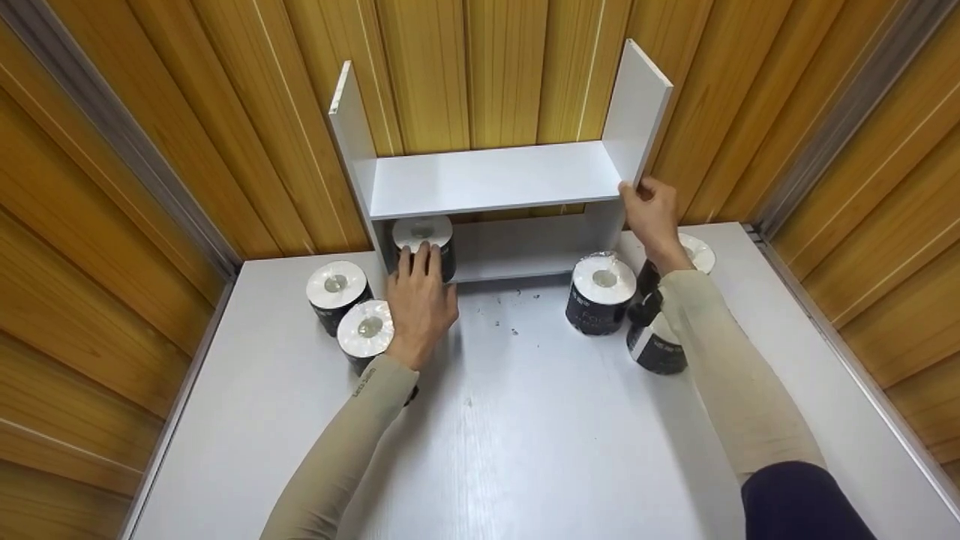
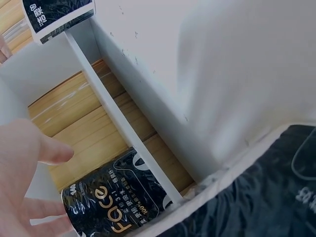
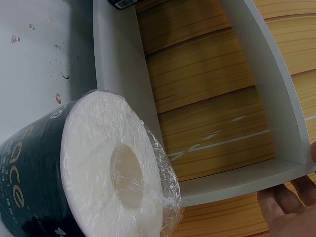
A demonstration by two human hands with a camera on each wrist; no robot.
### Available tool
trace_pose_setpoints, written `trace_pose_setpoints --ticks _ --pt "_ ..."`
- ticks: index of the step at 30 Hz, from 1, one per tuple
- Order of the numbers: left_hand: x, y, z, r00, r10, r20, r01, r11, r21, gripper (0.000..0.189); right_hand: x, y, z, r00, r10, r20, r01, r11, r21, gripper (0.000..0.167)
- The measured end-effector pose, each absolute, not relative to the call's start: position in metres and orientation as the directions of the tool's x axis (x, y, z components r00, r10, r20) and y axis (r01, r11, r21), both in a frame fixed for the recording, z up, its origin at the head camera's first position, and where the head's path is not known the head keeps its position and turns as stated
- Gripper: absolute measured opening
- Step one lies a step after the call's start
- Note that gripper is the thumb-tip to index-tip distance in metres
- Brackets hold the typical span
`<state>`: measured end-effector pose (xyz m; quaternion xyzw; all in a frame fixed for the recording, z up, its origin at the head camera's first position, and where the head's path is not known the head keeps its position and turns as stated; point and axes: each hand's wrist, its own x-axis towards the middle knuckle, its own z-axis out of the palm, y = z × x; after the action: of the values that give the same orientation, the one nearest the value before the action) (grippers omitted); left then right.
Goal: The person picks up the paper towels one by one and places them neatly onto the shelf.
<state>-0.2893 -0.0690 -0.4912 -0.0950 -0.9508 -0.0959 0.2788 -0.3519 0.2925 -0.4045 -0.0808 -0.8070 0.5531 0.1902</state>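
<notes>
A white shelf unit [image 1: 495, 176] stands at the back of the table, with two upright side panels and a lower compartment. Inside that compartment, at its left end, sits a black-wrapped paper roll [image 1: 424, 226]. My left hand [image 1: 421, 311] reaches to it, its extended fingers touching the roll. In the left wrist view the thumb stands apart from the roll's printed wrapper [image 2: 113, 197]. My right hand [image 1: 654, 217] grips the right side panel [image 1: 637, 112] near the upper board's corner, thumb on the front, fingers [image 3: 284, 205] around the outside.
Two more paper rolls stand left of the shelf, one behind [image 1: 335, 283] and one nearer [image 1: 364, 330]. Right of it stand a roll in loose plastic film [image 1: 600, 300] and others partly behind my right forearm. Small dark marks dot the white table [image 1: 480, 420]. Wood-patterned walls [image 1: 495, 67] enclose it.
</notes>
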Motion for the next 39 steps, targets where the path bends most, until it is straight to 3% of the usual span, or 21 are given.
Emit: trace_pose_setpoints --ticks 10,39 --pt "-0.292 -0.069 -0.488 -0.826 0.153 0.543 0.249 0.963 0.107 0.074 -0.352 0.294 -0.404 -0.913 0.336 0.23 -0.09 0.385 -0.918 0.037" --pt "-0.311 -0.074 -0.482 -0.831 0.177 0.527 0.317 0.93 0.187 0.074 -0.352 0.292 -0.403 -0.911 0.337 0.236 -0.094 0.388 -0.917 0.036"
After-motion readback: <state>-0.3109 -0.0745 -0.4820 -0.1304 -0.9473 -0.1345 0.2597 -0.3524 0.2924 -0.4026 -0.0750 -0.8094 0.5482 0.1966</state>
